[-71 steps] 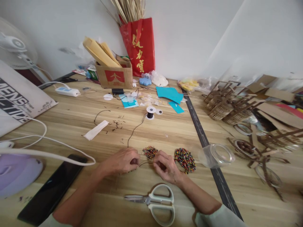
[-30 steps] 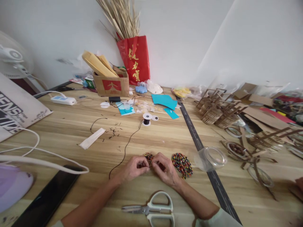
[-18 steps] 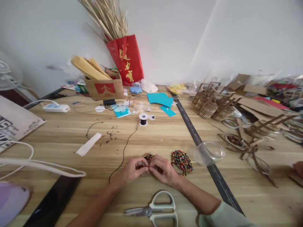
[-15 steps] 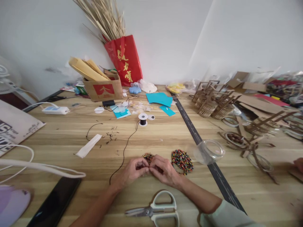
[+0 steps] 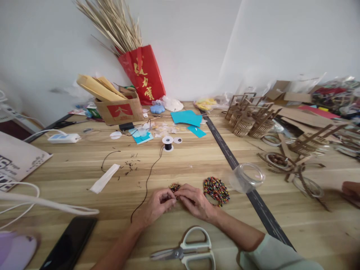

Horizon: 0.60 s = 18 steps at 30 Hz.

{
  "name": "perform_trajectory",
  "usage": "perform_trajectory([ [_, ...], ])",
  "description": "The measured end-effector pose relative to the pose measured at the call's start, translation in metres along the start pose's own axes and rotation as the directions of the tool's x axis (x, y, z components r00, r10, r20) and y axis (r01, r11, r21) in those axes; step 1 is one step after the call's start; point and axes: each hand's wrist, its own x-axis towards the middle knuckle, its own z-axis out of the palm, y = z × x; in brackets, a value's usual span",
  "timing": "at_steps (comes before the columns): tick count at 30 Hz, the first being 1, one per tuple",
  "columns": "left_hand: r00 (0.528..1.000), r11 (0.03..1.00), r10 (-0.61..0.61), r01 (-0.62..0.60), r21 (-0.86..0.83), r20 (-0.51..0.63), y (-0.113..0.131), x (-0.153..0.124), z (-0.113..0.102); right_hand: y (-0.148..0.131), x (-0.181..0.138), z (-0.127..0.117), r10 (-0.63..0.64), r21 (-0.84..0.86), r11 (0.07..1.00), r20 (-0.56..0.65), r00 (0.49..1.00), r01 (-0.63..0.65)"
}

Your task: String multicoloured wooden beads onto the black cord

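Note:
My left hand [image 5: 155,205] and my right hand [image 5: 194,201] rest on the wooden table [image 5: 197,157], fingertips pinched together just below a small pile of coloured beads [image 5: 174,186]. A thin black cord [image 5: 149,176] runs from between my fingers up to a small spool [image 5: 168,143]. What the fingertips pinch is too small to see, though the cord ends there. A larger patch of coloured beads [image 5: 216,190] lies right of my right hand. White-handled scissors [image 5: 188,251] lie near the table's front edge.
A clear jar [image 5: 247,176] lies on its side by a dark strip [image 5: 239,172]. Cardboard box [image 5: 118,109], red bag [image 5: 142,75], teal paper [image 5: 187,117] stand at the back. Wooden lattice pieces [image 5: 253,118] fill the right. Another person's hand [image 5: 351,189] shows far right. A black phone [image 5: 70,245] lies front left.
My hands, a little apart 2.4 s ago with cord stretched between them, have come together at the small bead pile and stay pinched. The view has shifted to the right.

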Motion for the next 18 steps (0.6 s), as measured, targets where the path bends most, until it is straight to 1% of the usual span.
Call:
perform_trajectory([
  [4,1.000,1.000,0.009,-0.009,-0.009,0.016,-0.0049,-0.0001,-0.0014,0.0004,0.0005,0.0002,-0.012,-0.002,1.000,-0.021,1.000,0.012],
  [9,1.000,1.000,0.002,-0.002,-0.005,0.019,-0.0039,-0.0003,-0.0017,-0.0016,0.0018,-0.0003,0.014,-0.006,1.000,0.005,1.000,-0.014],
  [14,1.000,0.999,0.000,0.001,-0.033,0.018,-0.0005,0.0002,-0.0007,-0.0006,0.0007,0.0016,0.031,-0.025,0.999,-0.048,0.998,-0.032],
  [18,1.000,0.999,0.008,-0.007,-0.047,0.018,-0.0001,0.0001,-0.0009,-0.0012,0.0014,0.0014,0.035,-0.028,0.999,-0.048,0.998,-0.037],
])
